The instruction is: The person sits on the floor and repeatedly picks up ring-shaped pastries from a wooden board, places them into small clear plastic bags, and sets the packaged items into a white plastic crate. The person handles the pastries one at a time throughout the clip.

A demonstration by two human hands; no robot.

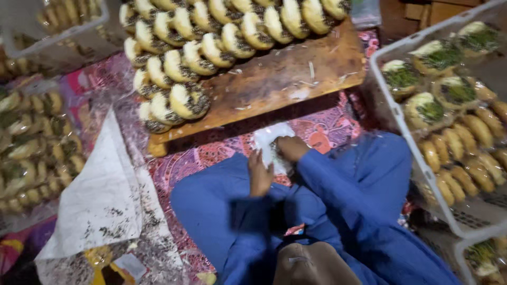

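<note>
I see both hands, left hand (260,177) and right hand (291,148), each grip closed on the white wrapper (270,141), just below the wooden worktop (274,84) edge; crate (393,113) crowds the right.

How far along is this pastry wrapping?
Done: wrapped pastries fill the white crate. In hand: left hand and right hand both grip a white wrapper; what is inside is hidden. Left: rows of bare rolls wait on the wooden board.
</note>
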